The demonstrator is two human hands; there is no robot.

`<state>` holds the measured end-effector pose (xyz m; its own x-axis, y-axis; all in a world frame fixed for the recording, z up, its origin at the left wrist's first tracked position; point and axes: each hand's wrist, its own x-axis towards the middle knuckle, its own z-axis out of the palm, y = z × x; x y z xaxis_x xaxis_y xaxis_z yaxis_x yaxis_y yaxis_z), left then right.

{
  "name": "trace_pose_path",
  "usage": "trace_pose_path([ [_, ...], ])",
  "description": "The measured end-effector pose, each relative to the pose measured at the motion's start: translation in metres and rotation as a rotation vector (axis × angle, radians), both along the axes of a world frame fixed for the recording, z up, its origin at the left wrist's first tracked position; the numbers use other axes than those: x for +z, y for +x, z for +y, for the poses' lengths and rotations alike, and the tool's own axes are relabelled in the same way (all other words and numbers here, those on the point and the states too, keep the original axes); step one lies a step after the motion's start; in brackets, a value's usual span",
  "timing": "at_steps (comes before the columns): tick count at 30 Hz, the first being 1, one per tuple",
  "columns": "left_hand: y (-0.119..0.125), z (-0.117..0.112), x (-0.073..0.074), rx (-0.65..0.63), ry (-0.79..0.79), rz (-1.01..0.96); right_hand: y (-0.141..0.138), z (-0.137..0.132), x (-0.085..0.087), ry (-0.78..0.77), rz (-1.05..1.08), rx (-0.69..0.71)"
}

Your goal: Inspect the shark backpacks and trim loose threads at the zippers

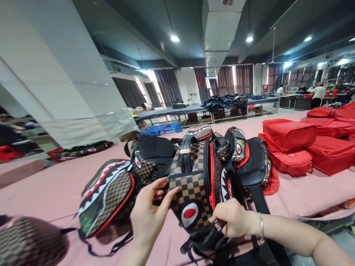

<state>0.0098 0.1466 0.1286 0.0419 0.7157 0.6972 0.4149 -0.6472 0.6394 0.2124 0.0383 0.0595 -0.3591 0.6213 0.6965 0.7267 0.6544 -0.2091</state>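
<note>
A brown-and-black checkered backpack stands in front of me, with a red-and-white eye patch on its side and a shark-tooth front turned to the right. Its red-edged front compartment gapes along the zipper. My left hand pinches the backpack's left edge between thumb and fingers. Low on the zipper line, my right hand is closed on a small dark zipper pull with a shiny metal bit, partly hidden by the fingers. Black straps hang below that hand. Another shark-tooth backpack lies on its side left of my left hand.
Several more checkered and camouflage bags, one with a black back panel, crowd behind the backpack on the pink-covered table. Red bags are piled at right. Beyond stand a blue crate, a pillar and distant people.
</note>
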Motion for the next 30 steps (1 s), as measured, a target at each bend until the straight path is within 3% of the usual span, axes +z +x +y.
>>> trace_pose_path([
  [2,-0.001,0.005,0.011,0.005,0.100,0.121,0.002,-0.003,0.022,-0.021,0.101,-0.021],
  [6,0.004,0.010,0.024,-0.022,0.183,0.199,0.008,-0.002,0.082,-0.100,0.207,-0.206],
  [9,0.010,0.013,0.028,-0.053,0.065,0.140,0.009,0.008,0.115,-0.108,0.095,-0.289],
  [11,0.013,0.014,0.029,-0.077,-0.064,0.064,0.006,0.019,0.127,-0.090,-0.042,-0.296],
  [14,0.014,0.014,0.027,-0.112,-0.141,-0.010,-0.001,0.033,0.131,-0.074,-0.230,-0.288],
  [18,0.013,0.013,0.026,-0.120,-0.158,-0.042,-0.010,0.040,0.129,-0.066,-0.317,-0.334],
  [27,0.014,0.005,0.027,-0.135,-0.194,-0.050,-0.016,0.040,0.132,-0.088,-0.333,-0.346],
  [30,0.012,0.002,0.029,-0.181,-0.205,-0.116,-0.012,0.041,0.128,-0.075,-0.222,-0.317],
])
